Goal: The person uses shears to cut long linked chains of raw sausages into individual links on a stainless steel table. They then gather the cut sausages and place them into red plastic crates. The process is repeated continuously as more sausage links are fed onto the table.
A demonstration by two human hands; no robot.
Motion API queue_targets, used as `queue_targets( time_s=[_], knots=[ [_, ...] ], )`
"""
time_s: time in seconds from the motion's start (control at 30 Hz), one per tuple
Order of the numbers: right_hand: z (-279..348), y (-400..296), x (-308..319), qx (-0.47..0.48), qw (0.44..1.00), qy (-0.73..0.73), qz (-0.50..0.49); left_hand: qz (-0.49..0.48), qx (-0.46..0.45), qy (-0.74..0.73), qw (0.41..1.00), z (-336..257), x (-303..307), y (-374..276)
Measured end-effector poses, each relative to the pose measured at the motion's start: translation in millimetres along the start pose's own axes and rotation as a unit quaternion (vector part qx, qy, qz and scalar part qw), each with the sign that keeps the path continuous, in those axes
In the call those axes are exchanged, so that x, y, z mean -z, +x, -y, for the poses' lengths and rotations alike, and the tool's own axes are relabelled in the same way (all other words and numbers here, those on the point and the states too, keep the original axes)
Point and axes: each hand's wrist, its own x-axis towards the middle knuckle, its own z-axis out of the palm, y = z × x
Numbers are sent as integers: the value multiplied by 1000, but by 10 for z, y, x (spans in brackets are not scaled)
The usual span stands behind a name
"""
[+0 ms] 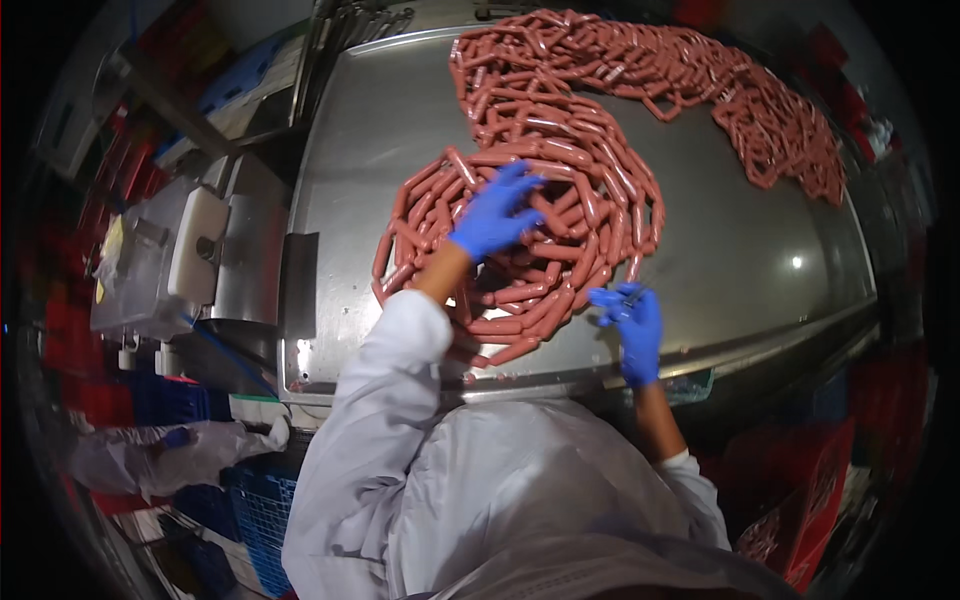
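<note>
My left hand (495,214), in a blue glove, is over the coil of linked pink sausages (517,328) with its fingers spread. Some fingertips overlap the sausages, and I cannot tell whether they press on them. At the coil's lower right, my right hand (634,322), also blue-gloved, has its fingers curled around a small, thin, dark tool (634,297). Blur hides what kind of tool it is. One sausage (634,266) of the coil hangs just above that hand. All of this is on a stainless steel table (375,112) with a raised rim.
More linked sausages (637,56) lie heaped along the table's far side and curve down at right. A steel machine with a white block (199,244) stands at the left edge. A red crate (817,502) holding sausages is low at right. Another person (172,457) is at lower left.
</note>
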Motion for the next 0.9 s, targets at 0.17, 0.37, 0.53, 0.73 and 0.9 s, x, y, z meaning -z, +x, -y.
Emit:
queue_targets(
  time_s=[0.17,0.37,0.53,0.73,0.9],
  knots=[
    [95,-8,-407,-165,975,-19,150,-22,5,389,921,428,434,-285],
    [88,138,-460,-201,945,32,258,146,50,386,909,426,587,-196],
    [83,410,-335,-223,942,67,242,47,-23,243,969,214,558,-1],
    [-11,797,-350,-161,977,-1,141,114,43,303,945,287,-379,360],
    [66,808,-268,-121,979,82,143,144,50,276,949,19,-369,305]
  ],
)
